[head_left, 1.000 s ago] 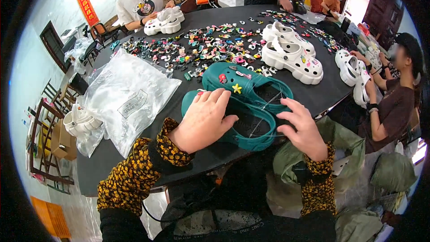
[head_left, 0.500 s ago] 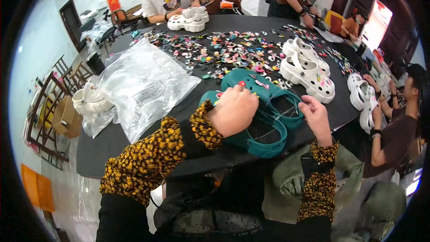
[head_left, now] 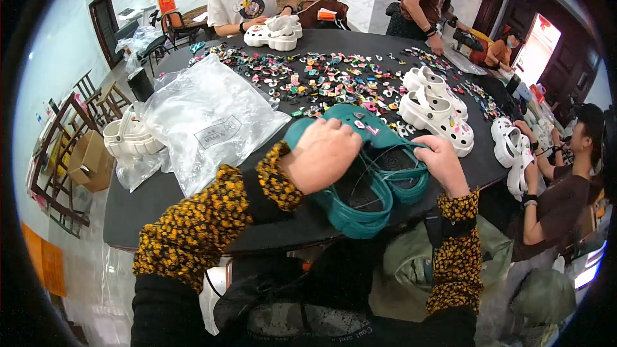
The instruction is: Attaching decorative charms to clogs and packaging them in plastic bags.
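A pair of teal clogs lies at the table's near edge, toes pointing away from me. My left hand [head_left: 323, 154] lies across the front of the left clog [head_left: 361, 220], its fingers curled over the toe and hiding most of it. With thumb and fingers, my right hand [head_left: 443, 162] pinches the side edge of the right clog [head_left: 402, 145]. Pink and dark charms [head_left: 367, 128] sit on that clog's upper. Thin clear strands cross the openings of both clogs.
Many loose colourful charms [head_left: 328, 80] spread over the black table [head_left: 257, 218]. At left lie a clear plastic bag [head_left: 212, 122] and white clogs [head_left: 132, 133]. More white clogs [head_left: 440, 112] stand at right. Other people handle white clogs across the table and at the right.
My right hand has come onto the right clog's edge and closed on it. Both clogs have shifted slightly toward me and turned. A red charm seen earlier on the right clog no longer shows.
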The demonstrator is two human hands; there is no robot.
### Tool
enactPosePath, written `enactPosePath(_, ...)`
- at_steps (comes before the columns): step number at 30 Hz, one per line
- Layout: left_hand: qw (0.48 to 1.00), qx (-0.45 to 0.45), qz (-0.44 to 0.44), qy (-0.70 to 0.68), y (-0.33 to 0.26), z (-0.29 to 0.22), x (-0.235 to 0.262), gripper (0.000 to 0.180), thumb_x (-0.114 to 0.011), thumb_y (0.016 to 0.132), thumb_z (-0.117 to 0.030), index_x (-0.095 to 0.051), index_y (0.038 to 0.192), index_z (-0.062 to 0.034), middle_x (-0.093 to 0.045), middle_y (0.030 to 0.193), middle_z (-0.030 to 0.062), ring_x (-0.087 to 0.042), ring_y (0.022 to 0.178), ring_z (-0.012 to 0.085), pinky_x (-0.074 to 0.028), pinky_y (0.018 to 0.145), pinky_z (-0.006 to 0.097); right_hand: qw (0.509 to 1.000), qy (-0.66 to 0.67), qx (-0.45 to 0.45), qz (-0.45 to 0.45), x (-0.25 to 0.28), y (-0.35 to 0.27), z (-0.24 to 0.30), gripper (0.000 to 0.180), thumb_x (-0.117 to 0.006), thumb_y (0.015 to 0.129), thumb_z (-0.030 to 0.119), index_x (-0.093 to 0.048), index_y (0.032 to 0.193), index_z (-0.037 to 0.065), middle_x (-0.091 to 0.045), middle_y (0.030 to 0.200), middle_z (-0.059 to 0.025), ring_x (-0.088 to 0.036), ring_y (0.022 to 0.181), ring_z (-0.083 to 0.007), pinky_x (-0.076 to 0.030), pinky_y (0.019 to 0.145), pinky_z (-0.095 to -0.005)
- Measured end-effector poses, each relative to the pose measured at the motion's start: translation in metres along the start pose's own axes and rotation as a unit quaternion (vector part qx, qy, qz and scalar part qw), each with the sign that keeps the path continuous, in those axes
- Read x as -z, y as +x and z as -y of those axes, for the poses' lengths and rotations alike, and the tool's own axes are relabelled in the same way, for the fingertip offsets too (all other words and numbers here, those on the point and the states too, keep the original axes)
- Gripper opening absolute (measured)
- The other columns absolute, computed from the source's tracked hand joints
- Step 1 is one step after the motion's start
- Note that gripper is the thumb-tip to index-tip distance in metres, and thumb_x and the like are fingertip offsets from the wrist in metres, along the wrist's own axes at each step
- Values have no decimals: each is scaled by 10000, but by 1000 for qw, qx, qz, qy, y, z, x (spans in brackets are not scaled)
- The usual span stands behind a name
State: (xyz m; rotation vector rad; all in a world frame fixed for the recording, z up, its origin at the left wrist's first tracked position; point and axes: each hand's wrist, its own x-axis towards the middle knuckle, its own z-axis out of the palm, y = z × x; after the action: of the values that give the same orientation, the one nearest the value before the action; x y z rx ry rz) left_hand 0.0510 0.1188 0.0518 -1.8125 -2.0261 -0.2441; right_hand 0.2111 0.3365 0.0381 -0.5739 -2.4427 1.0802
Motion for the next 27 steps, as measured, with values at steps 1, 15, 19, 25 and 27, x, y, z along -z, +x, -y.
enactPosePath(1,999,-16,-36,5,-3,4,10,130,-565,725,-76,-564,854,-64,-597,871,81,-579,870,263,-465,764,372,994,103,25,-38,-3,-6,0,289,-573,754,37,-647,1022,-43,-661,827,-40,-570,735,-89,-451,665,-233)
enactPosePath(15,993,-93,-68,-6,-76,90,42,340,-557,694,12,-596,1019,-81,-570,1114,105,-562,952,274,-455,822,376,870,492,-38,8,-123,-123,79,132,-552,928,139,-587,1016,47,-512,738,36,-456,589,-23,-386,491,-174)
enactPosePath(19,992,-121,-42,2,-88,100,40,338,-560,688,-2,-604,1012,-88,-579,1059,100,-568,929,274,-457,811,375,853,507,-23,126,-150,-139,90,170,-531,933,81,-569,1091,33,-547,780,16,-497,627,-33,-428,576,-182)
enactPosePath(25,994,-105,-14,23,-85,115,33,312,-556,722,-6,-600,1017,-96,-590,1030,80,-560,936,257,-437,810,371,775,565,-20,282,-162,-136,99,342,-509,930,51,-469,1267,15,-575,1016,-42,-556,868,-88,-472,790,-243)
enactPosePath(27,997,-80,13,11,-87,115,32,291,-556,738,-12,-592,1016,-92,-588,1027,80,-550,948,259,-418,844,381,770,540,21,339,-170,-134,103,395,-508,929,50,-410,1306,-17,-541,1144,-89,-544,992,-130,-460,861,-276)
